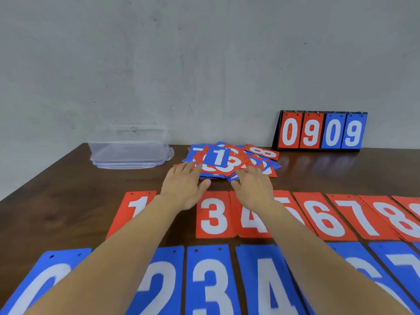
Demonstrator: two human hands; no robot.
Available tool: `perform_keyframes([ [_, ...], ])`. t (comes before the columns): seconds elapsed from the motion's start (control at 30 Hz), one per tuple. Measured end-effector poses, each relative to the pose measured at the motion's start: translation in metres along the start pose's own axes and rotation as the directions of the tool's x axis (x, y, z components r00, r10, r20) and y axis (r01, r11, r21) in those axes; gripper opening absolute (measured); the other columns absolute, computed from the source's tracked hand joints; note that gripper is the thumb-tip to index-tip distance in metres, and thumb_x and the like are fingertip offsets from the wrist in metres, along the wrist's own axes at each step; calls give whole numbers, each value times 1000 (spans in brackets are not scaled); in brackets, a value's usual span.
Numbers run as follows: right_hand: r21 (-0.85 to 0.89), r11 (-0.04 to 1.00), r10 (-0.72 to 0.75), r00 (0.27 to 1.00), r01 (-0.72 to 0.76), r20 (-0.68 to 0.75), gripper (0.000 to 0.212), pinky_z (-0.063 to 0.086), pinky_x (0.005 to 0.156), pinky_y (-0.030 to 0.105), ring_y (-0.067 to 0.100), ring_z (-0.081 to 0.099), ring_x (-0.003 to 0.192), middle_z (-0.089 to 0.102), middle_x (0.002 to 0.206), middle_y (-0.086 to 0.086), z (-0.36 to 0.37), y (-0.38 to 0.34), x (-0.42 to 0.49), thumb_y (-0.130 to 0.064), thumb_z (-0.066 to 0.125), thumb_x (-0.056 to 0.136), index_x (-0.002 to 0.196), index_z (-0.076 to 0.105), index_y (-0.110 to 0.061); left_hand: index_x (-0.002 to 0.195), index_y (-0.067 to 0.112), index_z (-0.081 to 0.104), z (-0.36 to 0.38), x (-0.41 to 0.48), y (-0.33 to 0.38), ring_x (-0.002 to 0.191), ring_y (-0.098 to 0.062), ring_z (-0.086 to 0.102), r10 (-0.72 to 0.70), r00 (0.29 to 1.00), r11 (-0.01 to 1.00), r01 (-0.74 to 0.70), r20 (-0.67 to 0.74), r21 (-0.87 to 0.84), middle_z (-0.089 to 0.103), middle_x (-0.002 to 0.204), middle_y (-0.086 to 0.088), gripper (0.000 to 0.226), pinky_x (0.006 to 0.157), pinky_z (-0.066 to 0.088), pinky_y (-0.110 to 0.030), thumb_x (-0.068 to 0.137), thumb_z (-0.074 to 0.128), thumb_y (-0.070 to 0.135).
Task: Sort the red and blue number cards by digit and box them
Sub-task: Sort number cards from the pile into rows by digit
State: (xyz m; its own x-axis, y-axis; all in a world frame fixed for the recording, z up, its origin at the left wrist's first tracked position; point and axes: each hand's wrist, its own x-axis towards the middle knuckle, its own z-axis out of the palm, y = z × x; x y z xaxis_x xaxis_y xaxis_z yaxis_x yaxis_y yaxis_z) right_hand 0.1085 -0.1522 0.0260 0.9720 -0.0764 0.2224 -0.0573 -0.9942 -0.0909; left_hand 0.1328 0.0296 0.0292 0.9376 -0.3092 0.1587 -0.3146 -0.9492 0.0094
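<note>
Head, left hand [184, 186], right hand [255, 187], both outstretched

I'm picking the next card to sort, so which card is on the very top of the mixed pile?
The blue 1 card: its whole face shows, lying over a red 3 card, while other cards in the pile are partly covered.

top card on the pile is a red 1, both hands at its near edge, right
No: head view shows the top card is a blue 1, not red. Left hand and right hand are at the near edge of the pile.
</note>
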Motion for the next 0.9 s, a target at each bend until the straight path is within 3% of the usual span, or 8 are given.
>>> perform_keyframes([
  [0.17, -6, 1000, -18, 985, 19, 170, 58, 22, 113, 45, 30, 25, 140, 30, 152, 13, 27, 6, 53, -43, 33, 101, 150, 23, -14, 154, 14, 12, 16, 52, 11, 149, -19, 3, 74, 996, 997, -75, 41, 18, 6, 162, -5, 64, 119, 6, -35, 102, 28, 47],
  [0.33, -36, 993, -97, 945, 114, 312, 68, 7, 117, 48, 33, 4, 146, 1, 160, 16, 46, 7, 76, -61, 17, 97, 154, 8, -25, 154, 11, 5, 37, 90, 19, 149, -16, -1, 127, 979, 986, -142, 161, 86, 1, 162, -5, 62, 121, 1, -35, 102, 24, 40],
  [0.53, -121, 968, -167, 927, 218, 337, 60, 7, 118, 46, 28, 6, 148, 6, 161, 11, 33, 51, 70, -57, 17, 99, 153, 13, -32, 154, 15, 13, 34, 77, 10, 148, -11, 5, 115, 961, 980, -152, 251, 132, 8, 162, -2, 58, 120, -3, -36, 102, 20, 41],
  [0.63, -97, 973, -163, 923, 209, 348, 51, 18, 116, 44, 28, 19, 145, 18, 158, 9, 21, 70, 67, -49, 22, 102, 149, 31, -29, 151, 18, 27, 26, 58, 4, 146, -11, 18, 128, 962, 973, -169, 242, 157, 22, 159, 1, 53, 119, 0, -39, 102, 23, 39],
  [0.7, -83, 978, -160, 944, 191, 288, 41, 35, 105, 39, 27, 40, 131, 43, 144, 8, 13, 82, 65, -38, 29, 103, 133, 54, -25, 143, 23, 42, 21, 49, -1, 138, -11, 34, 133, 970, 977, -163, 202, 140, 40, 150, 3, 47, 118, 6, -39, 101, 27, 37],
  [0.77, 17, 997, -74, 984, 72, 161, 33, 45, 91, 32, 22, 52, 115, 57, 121, 3, 9, 89, 70, -32, 38, 102, 120, 63, -21, 128, 27, 56, 17, 49, -4, 120, -10, 50, 113, 991, 991, -118, 78, 61, 59, 130, 6, 38, 112, 17, -34, 100, 31, 34],
  [0.83, 148, 982, 108, 993, -114, 48, 40, 47, 92, 33, 20, 52, 119, 56, 129, 3, 9, 88, 78, -40, 49, 97, 132, 55, -22, 125, 26, 59, 16, 58, -5, 110, -14, 56, 16, 999, 999, -17, -33, -35, 65, 119, 3, 35, 103, 30, -30, 100, 37, 35],
  [0.9, 164, 956, 228, 969, -241, 96, 68, 46, 97, 37, 23, 46, 126, 47, 139, 7, 14, 83, 86, -57, 56, 88, 141, 42, -18, 130, 19, 55, 20, 73, -3, 110, -20, 56, -131, 991, 983, 125, -32, -135, 63, 121, -3, 42, 95, 40, -32, 98, 44, 45],
])
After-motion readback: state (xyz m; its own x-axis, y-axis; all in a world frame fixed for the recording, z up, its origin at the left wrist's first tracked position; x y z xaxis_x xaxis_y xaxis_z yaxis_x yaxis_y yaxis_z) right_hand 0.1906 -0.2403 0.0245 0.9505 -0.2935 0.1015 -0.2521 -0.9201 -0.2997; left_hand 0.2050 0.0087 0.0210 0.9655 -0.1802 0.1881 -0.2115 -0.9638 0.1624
